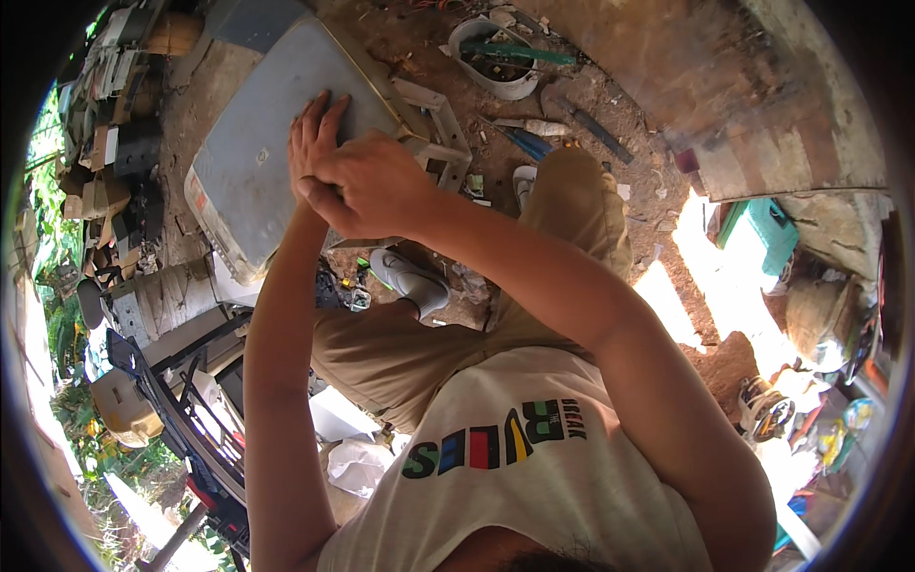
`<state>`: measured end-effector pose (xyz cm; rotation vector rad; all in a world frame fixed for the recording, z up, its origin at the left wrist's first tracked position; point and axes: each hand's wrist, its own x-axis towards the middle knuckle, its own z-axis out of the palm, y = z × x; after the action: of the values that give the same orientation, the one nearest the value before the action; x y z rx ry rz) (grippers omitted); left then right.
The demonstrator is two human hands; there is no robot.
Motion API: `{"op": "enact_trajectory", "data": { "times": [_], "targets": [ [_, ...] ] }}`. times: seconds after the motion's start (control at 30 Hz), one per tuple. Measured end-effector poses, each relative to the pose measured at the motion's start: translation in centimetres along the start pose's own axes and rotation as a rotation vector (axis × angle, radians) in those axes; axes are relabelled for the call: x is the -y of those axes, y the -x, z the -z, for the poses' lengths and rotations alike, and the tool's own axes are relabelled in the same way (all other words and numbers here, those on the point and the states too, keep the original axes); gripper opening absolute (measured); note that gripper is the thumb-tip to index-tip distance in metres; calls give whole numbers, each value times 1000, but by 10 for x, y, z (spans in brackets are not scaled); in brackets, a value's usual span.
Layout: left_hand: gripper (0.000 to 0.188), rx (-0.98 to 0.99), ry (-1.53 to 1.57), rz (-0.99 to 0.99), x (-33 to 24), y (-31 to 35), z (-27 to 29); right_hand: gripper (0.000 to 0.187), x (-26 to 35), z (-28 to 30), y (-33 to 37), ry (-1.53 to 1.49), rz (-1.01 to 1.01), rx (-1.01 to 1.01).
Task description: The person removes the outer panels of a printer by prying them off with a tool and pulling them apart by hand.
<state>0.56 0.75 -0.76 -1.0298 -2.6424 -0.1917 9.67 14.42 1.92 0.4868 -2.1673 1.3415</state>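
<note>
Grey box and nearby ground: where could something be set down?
Free: the grey box top between its left edge and the left hand. Crowded: under the right hand, and the ground by the white bucket, strewn with tools.

Objects about a dirt floor point(589, 84).
White bucket point(516, 92), green bar point(524, 51) across its top; hammer point(599, 129) nearby; teal case point(760, 238), right.

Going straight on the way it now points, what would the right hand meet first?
The left hand, which the right hand overlaps and seems to touch, though depth is unclear.
</note>
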Motion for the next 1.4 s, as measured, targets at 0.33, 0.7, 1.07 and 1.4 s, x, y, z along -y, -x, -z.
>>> {"op": "enact_trajectory", "data": {
  "times": [0.33,0.7,1.07,1.4],
  "targets": [
    [81,-32,151,-22,-34,0,17,28,0,-47,-14,50,-220,-164],
    [91,193,-101,97,-41,-11,21,43,6,-39,-47,-88,-479,-19],
    [88,222,-182,68,-46,-27,15,35,-7,-35,-55,-41,-468,30],
    [88,170,-103,31,-31,-24,9,28,-11,-27,-55,-56,-446,-231]
  ]
}}
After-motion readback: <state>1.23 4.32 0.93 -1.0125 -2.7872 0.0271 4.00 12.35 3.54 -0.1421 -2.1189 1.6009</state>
